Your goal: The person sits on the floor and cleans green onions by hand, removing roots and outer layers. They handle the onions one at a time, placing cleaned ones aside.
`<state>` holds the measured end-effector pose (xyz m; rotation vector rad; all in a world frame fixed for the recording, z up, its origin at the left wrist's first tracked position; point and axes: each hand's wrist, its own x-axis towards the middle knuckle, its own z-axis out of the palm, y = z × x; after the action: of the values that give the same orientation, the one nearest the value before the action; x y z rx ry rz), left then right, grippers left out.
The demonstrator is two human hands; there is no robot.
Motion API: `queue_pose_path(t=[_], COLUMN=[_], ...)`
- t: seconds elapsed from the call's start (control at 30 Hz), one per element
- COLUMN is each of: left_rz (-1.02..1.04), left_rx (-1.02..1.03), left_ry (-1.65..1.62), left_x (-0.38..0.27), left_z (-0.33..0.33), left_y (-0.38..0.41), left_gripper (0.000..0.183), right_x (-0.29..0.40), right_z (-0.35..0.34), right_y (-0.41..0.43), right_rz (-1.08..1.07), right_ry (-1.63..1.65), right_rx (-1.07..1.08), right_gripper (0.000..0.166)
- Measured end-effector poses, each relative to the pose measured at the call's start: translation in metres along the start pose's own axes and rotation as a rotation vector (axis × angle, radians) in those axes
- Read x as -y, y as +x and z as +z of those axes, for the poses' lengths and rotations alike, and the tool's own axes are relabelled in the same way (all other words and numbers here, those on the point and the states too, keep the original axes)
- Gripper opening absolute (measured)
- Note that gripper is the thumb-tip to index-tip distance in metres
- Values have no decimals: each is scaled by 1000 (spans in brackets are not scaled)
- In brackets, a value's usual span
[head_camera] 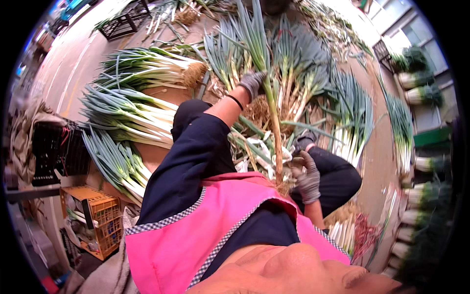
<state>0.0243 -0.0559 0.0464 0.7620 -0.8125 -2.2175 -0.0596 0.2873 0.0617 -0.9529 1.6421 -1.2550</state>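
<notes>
My left hand [252, 85], in a grey glove, is closed around a long green onion [272, 99] just below its leaves. The onion stands nearly upright before my pink apron [224, 205], its stem brown and dry-skinned, its roots low near my lap. My right hand [308, 180], also gloved, is beside the stem's lower end with fingers apart and partly curled. I see nothing clearly held in it. Between my legs lie loose leaves and pale peelings [257, 147]. Untrimmed onions with brown roots [290, 92] are heaped just beyond my hands.
Piles of pale-stemmed onions [136, 114] lie to my left, and more [350, 121] to my right. An orange plastic crate [104, 220] and black crates [60, 150] stand at the left. Stacked bundles [415, 217] line the right side. Leaf scraps [326, 25] litter the floor ahead.
</notes>
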Motion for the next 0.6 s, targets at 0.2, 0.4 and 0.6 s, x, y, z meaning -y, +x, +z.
queue_pose_path(t=[0.2,0.4,0.6], left_rz=[-95,-52,-33], left_rx=[14,-35,-33], left_ry=[148,200,227], left_x=[-12,-15,-15], left_z=[2,0,18], left_y=[-11,-19,-22], left_gripper=[22,21,23], right_x=[23,31,35], right_z=[8,14,45], right_y=[-47,22,145], right_rz=[176,178,196], right_ry=[186,-268,410], right_rx=[834,193,8], right_gripper=[80,21,36])
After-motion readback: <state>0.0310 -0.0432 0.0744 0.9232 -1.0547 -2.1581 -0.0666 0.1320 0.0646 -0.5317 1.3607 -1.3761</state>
